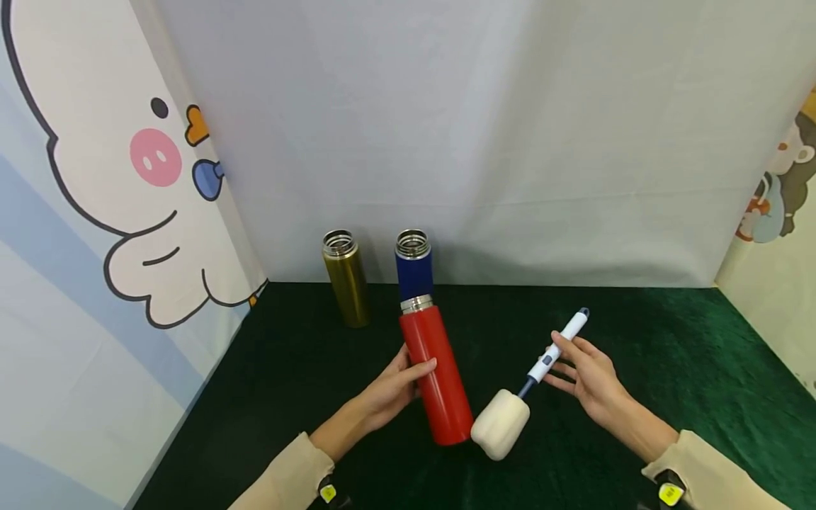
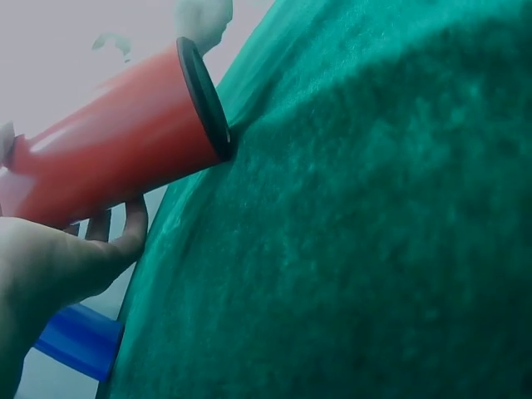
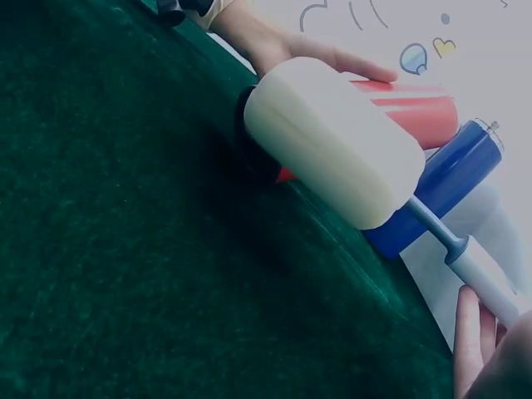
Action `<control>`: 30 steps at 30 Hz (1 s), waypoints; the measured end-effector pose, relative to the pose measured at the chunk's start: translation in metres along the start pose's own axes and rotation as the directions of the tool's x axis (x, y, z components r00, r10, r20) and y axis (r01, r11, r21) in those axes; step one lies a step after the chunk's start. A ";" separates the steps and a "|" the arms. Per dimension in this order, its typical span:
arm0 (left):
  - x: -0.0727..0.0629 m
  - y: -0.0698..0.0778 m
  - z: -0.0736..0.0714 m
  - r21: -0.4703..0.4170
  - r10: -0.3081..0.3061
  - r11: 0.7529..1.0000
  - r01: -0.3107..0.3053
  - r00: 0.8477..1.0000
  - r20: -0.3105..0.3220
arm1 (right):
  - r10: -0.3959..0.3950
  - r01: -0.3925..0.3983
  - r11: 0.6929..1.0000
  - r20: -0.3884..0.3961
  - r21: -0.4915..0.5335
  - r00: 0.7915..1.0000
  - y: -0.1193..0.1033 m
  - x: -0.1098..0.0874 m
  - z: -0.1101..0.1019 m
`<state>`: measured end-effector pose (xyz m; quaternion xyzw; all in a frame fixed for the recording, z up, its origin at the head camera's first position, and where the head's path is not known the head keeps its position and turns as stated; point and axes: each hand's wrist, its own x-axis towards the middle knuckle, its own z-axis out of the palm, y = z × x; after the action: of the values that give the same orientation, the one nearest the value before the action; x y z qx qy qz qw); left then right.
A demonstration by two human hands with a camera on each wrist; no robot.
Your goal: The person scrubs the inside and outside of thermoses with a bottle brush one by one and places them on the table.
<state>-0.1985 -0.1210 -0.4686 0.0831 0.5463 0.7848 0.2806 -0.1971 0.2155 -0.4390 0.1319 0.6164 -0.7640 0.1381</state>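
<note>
A red thermos bottle (image 1: 438, 379) with a bare steel neck is gripped around its side by my left hand (image 1: 395, 388), thumb across the front. It leans, its neck tipped up and to the left; its dark base (image 2: 204, 100) shows in the left wrist view. My right hand (image 1: 589, 377) pinches the white handle (image 1: 557, 347) of a bottle brush between thumb and fingers. The brush's cream sponge head (image 1: 500, 425) points down and left, close beside the bottle's base. In the right wrist view the sponge head (image 3: 337, 141) overlaps the red bottle.
A gold bottle (image 1: 347, 283) and a blue bottle (image 1: 414, 269), both lidless, stand at the back of the dark green cloth (image 1: 669, 354). The red bottle's neck overlaps the blue one in the head view. Behind them hangs a white curtain (image 1: 446, 127); a cartoon panel (image 1: 95, 248) borders the left.
</note>
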 end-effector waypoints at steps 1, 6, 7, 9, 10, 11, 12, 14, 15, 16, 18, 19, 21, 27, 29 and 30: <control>0.000 0.000 0.000 -0.003 0.008 1.000 -0.008 1.000 -0.004 | 0.005 -0.005 1.000 0.003 0.001 1.000 0.000 0.001 0.000; 0.001 -0.001 0.003 -0.029 0.047 0.998 -0.048 0.999 -0.022 | 0.024 -0.025 0.998 0.014 0.051 1.000 -0.003 0.005 0.001; 0.001 -0.001 0.004 -0.038 0.052 0.998 -0.052 0.998 -0.020 | 0.028 -0.029 0.997 0.013 0.070 1.000 -0.005 0.005 0.001; 0.002 -0.001 0.006 -0.059 0.057 0.997 -0.058 0.998 -0.006 | 0.038 -0.039 0.992 0.009 0.121 0.999 -0.011 0.007 0.001; 0.002 -0.002 0.006 -0.067 0.060 0.996 -0.060 0.998 0.003 | 0.043 -0.044 0.988 0.007 0.150 0.999 -0.015 0.008 0.002; 0.003 -0.002 0.007 -0.079 0.062 0.995 -0.061 0.998 0.005 | 0.045 -0.046 0.981 0.009 0.190 0.999 -0.019 0.010 0.003; 0.003 -0.002 0.008 -0.084 0.063 0.995 -0.062 0.998 0.007 | 0.045 -0.047 0.972 0.013 0.231 0.999 -0.023 0.011 0.004; 0.003 -0.002 0.008 -0.085 0.063 0.994 -0.062 0.998 0.012 | 0.044 -0.050 0.950 0.024 0.308 0.999 -0.032 0.014 0.007; 0.003 -0.002 0.007 -0.077 0.061 0.995 -0.060 0.998 0.013 | 0.044 -0.052 0.937 0.030 0.345 0.999 -0.036 0.015 0.009; 0.002 -0.002 0.007 -0.060 0.059 0.996 -0.058 0.998 0.017 | 0.042 -0.053 0.925 0.037 0.376 0.998 -0.040 0.016 0.011; 0.001 -0.001 0.005 -0.030 0.049 0.998 -0.048 0.998 0.032 | 0.042 -0.060 0.904 0.053 0.423 0.998 -0.045 0.018 0.015; 0.001 0.000 0.004 -0.015 0.045 0.999 -0.044 0.998 0.045 | 0.043 -0.065 0.893 0.060 0.444 0.997 -0.048 0.018 0.017; 0.000 0.001 0.003 0.015 0.038 0.999 -0.039 0.997 0.073 | 0.049 -0.080 0.869 0.075 0.489 0.996 -0.051 0.018 0.021; -0.003 0.004 0.005 0.031 0.015 0.999 -0.018 0.995 0.094 | 0.084 -0.111 0.857 0.076 0.503 0.994 -0.047 0.018 0.027; -0.004 0.003 0.004 0.038 0.009 0.999 -0.013 0.996 0.087 | 0.079 -0.101 0.889 0.069 0.447 0.995 -0.040 0.017 0.027; -0.004 0.002 0.003 0.044 0.008 0.999 -0.012 0.997 0.083 | 0.072 -0.093 0.905 0.067 0.414 0.995 -0.037 0.017 0.027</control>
<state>-0.1947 -0.1216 -0.4645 0.1244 0.5512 0.7698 0.2969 -0.2271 0.1954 -0.4065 0.1651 0.4295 -0.8743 0.1545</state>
